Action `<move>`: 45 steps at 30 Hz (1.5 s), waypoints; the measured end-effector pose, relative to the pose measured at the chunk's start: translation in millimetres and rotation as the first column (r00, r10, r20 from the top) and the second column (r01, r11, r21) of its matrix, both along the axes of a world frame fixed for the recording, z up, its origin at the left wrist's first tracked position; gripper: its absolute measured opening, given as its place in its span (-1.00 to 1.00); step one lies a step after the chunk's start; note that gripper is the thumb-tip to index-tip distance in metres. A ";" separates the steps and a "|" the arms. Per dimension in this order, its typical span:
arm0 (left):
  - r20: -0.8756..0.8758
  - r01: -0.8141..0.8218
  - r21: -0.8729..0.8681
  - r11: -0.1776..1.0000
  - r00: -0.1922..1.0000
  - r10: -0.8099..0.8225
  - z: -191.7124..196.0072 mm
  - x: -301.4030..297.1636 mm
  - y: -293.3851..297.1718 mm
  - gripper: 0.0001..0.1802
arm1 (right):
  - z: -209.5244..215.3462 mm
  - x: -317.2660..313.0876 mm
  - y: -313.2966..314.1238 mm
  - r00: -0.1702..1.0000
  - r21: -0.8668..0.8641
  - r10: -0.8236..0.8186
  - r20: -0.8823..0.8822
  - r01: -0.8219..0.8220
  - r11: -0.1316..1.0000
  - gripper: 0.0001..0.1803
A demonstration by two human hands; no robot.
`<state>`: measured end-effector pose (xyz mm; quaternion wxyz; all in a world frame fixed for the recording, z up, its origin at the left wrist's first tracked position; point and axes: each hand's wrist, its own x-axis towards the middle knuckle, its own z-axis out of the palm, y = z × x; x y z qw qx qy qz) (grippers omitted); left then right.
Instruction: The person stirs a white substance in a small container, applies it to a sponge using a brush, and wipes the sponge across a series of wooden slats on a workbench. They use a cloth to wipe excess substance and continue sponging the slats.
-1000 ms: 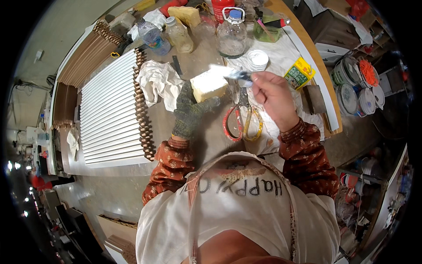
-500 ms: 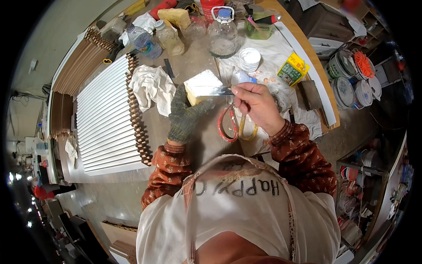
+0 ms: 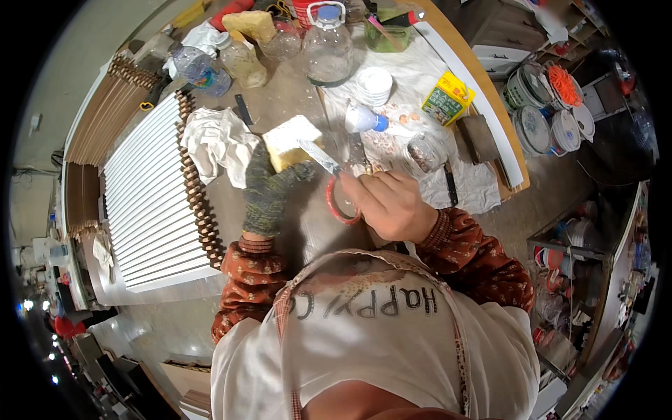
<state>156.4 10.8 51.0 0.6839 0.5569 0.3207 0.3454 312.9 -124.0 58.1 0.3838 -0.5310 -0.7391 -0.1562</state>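
My left hand [image 3: 268,196], in a dark knit work glove, grips a yellow sponge block [image 3: 283,159] from its left and near sides. White paste [image 3: 292,131] coats the top of the block. Bare, my right hand [image 3: 388,203] is closed round a putty knife [image 3: 320,157]. The flat metal blade points up and left, its tip at the right part of the paste. Below the blade lies a red scissor-like handle loop [image 3: 329,204], partly hidden by my right hand. A crumpled white cloth [image 3: 218,143] lies left of my glove.
White strips with brown ends [image 3: 150,203] lie in a row at the left. Behind are plastic bottles [image 3: 203,70], a large clear jug [image 3: 327,52] and stacked white cups [image 3: 374,85]. A yellow-green carton [image 3: 448,98] stands right, near a brown block [image 3: 477,138].
The putty knife has turned from lying level across the block to slanting up and left. My right hand has moved lower and rolled knuckles up. The whole view has shifted slightly.
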 end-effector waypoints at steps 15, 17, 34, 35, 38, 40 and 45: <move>-0.122 0.059 0.168 0.984 0.992 -0.039 -30.5 -18.4 18.3 -0.35 | 13.0 61.1 -54.2 0.130 -0.440 -0.442 -0.888 0.043 0.897 -0.80; -0.134 0.003 0.174 0.985 0.991 0.021 -34.7 -23.9 23.4 -0.34 | 12.9 75.5 -65.6 0.207 -0.385 -0.402 -0.892 0.120 0.915 -0.83; 0.004 -0.186 0.160 0.969 0.982 0.188 -47.0 -48.4 9.7 -0.28 | 13.0 62.5 -41.3 0.850 -0.319 -0.524 0.049 0.511 0.799 -0.77; 0.095 -0.163 0.062 0.985 0.983 0.157 -43.2 -47.7 7.4 -0.29 | 18.6 59.5 -40.0 0.840 -0.305 -0.539 0.062 0.530 0.791 -0.74; 0.436 -0.024 -0.246 0.969 0.890 0.133 -30.3 -36.9 -2.8 -0.31 | 10.5 35.1 -13.6 0.910 -0.386 -0.338 -0.240 0.231 0.893 -0.72; 0.414 -0.017 -0.237 0.971 0.903 0.117 -23.4 -33.8 -14.1 -0.29 | -5.7 15.2 3.2 0.819 -0.508 -0.246 -0.518 -0.063 0.859 -0.68; 0.303 -0.064 -0.139 0.988 0.947 0.104 -26.3 -31.9 -48.5 -0.27 | -27.6 -30.2 22.9 0.233 -0.318 -0.217 -0.948 -0.717 0.620 -0.39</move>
